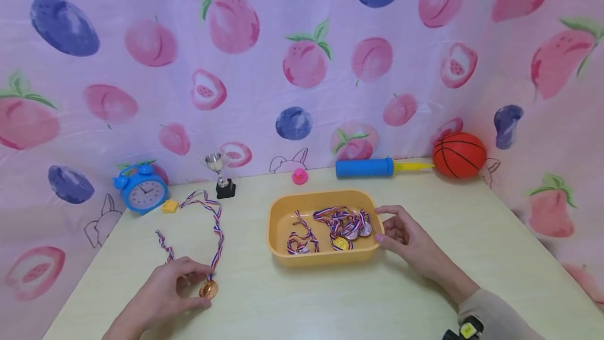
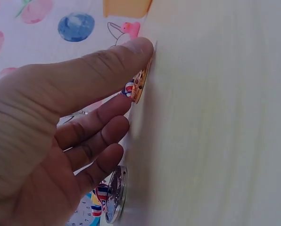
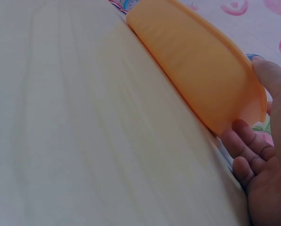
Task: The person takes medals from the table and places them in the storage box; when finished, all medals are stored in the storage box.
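My left hand (image 1: 162,293) holds a bronze medal (image 1: 208,289) by its edges between thumb and index finger, low over the table; its striped ribbon (image 1: 218,230) trails back. In the left wrist view a silver medal (image 2: 117,195) stands near the curled lower fingers (image 2: 103,165); the head view hides it behind the hand, though another ribbon (image 1: 162,243) shows there. My right hand (image 1: 415,248) grips the right end of a yellow-orange tray (image 1: 321,260), thumb at the rim in the right wrist view. Inside lie a gold medal (image 1: 341,244), silver medals (image 1: 365,230) and tangled ribbons.
Along the back stand a blue alarm clock (image 1: 147,193), a yellow block (image 1: 170,206), a small trophy (image 1: 225,188), a pink duck (image 1: 299,176), a blue pump (image 1: 364,168) and an orange-red basketball (image 1: 459,155). A fruit-print cloth (image 1: 264,98) hangs behind the table.
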A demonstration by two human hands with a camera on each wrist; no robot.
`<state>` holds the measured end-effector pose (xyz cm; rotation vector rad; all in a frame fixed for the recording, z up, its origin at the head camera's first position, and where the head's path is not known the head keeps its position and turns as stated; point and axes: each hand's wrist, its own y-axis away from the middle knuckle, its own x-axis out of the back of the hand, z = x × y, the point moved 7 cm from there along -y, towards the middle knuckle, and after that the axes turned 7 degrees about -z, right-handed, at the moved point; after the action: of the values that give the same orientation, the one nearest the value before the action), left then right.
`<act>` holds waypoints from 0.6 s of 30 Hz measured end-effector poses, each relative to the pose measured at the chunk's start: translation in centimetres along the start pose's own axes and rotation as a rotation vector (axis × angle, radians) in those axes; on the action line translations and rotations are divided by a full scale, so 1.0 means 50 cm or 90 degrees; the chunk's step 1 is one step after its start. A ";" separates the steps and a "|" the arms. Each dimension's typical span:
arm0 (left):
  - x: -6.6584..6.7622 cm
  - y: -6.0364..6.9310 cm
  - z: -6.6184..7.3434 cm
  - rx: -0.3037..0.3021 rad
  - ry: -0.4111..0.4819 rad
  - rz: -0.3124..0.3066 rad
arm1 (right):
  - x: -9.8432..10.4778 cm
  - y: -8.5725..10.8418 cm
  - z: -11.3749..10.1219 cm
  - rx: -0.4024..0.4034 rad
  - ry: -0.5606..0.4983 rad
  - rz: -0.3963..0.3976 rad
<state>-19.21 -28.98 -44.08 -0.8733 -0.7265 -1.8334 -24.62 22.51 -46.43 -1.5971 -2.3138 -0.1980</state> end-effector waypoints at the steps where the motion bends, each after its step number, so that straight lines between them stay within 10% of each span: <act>1: 0.000 -0.001 -0.001 0.002 -0.001 0.000 | 0.000 0.000 -0.001 0.001 0.000 -0.001; 18: -0.005 -0.005 -0.009 0.050 0.016 -0.018 | 0.000 0.002 -0.004 0.002 -0.005 -0.005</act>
<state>-19.49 -29.09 -44.56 -0.7913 -0.7924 -1.8254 -24.50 22.47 -46.27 -1.5900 -2.3257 -0.1903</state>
